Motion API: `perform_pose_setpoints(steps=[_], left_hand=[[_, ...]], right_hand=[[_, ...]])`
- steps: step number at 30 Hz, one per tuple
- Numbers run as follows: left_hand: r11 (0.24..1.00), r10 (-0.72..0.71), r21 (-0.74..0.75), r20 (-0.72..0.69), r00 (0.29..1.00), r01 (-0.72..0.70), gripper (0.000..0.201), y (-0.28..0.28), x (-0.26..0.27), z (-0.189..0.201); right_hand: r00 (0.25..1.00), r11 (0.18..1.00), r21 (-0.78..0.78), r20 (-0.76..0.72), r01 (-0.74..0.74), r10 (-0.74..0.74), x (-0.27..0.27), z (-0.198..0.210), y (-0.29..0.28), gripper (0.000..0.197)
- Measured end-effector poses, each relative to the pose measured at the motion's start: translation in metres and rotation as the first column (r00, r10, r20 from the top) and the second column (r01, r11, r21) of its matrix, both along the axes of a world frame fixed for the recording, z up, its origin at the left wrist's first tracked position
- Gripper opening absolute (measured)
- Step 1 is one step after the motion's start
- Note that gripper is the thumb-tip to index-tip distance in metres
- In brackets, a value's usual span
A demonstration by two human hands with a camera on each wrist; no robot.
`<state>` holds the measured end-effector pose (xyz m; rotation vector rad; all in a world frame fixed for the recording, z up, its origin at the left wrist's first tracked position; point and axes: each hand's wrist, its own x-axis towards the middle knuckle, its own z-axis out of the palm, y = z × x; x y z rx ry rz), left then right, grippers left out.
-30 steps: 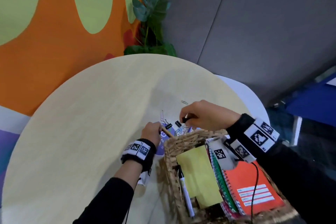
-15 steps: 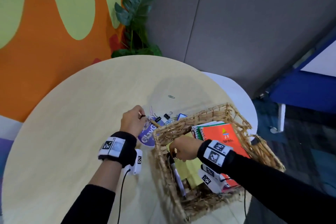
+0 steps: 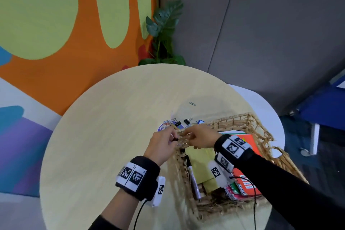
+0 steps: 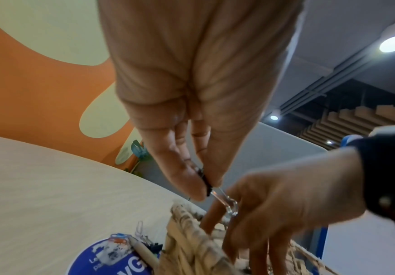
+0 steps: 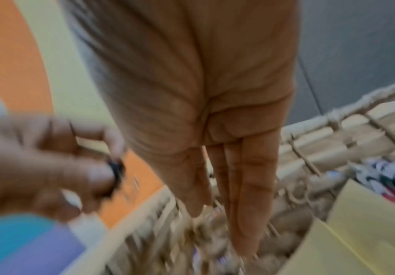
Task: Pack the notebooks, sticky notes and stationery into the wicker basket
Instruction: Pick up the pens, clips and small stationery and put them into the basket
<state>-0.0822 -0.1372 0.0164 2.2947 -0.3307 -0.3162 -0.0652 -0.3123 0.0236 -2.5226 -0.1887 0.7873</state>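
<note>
change: since half a second ago the right hand [image 3: 200,136] has left the basket floor and risen to the near-left rim corner; the left hand [image 3: 162,143] has come off the table to meet it.
left fingers: pinch a small black binder clip [image 4: 206,183], wire handle pointing at the right hand, probably handing it over or dropping it in.
right fingers: extended, relaxed, tips over the woven rim, grasping nothing visible; wrist view blurred.
basket: square woven wicker basket [image 3: 265,136] at 4 o'clock on the round pale wood table [image 3: 112,127].
inside: one yellow sticky pad [image 3: 200,162], one black-capped marker [image 3: 193,179], orange spiral notebook [image 3: 248,142] topping a stack, count unclear.
left out: two black binder clips [image 3: 183,122] at 12 o'clock of the hands, one loose paper clip [image 3: 192,103] beyond, a round blue printed card [image 4: 112,260].
</note>
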Motion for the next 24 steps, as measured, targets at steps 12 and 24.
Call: perform_pose_setpoints(steps=[12,24], left_hand=[[0.997,-0.003,-0.081,-0.063,0.998,-0.003,0.018,-0.021,-0.002,-0.001],[0.969,0.082,0.239,-0.058,0.995,-0.066,0.01,0.029,0.056,-0.047]], right_hand=[[0.985,0.983,0.102,0.069,0.152,-0.16,-0.022,0.001,-0.009,0.016],[1.0,0.96,-0.278,-0.013,-0.025,0.022,-0.007,-0.051,0.001,0.017]])
